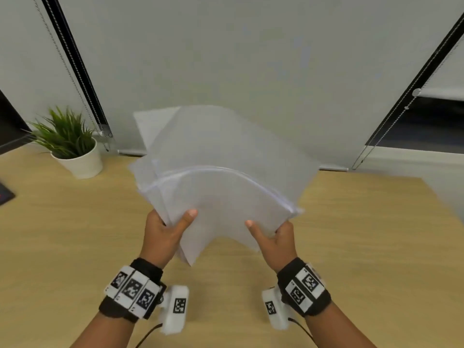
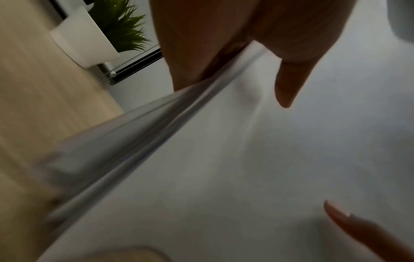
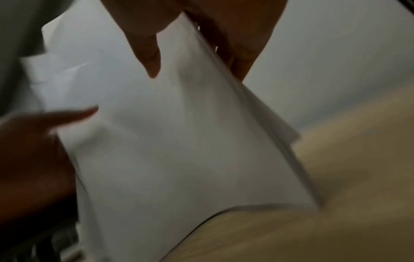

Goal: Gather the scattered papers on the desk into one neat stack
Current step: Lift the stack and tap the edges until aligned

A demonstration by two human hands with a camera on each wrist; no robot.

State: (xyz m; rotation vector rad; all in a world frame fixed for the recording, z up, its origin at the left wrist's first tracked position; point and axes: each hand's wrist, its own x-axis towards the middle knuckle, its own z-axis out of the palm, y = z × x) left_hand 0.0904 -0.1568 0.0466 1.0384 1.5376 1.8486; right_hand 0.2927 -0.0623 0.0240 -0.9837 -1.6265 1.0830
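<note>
Papers (image 1: pixel 221 182) fan upward and away above the desk (image 1: pixel 364 234), their near edge gripped at the left corner by the left hand (image 1: pixel 165 232) and at the right corner by the right hand (image 1: pixel 276 237), sheets still uneven.

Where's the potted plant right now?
In the head view the potted plant stands at the desk's far left, by the wall, left of the papers that both hands hold up.
</note>
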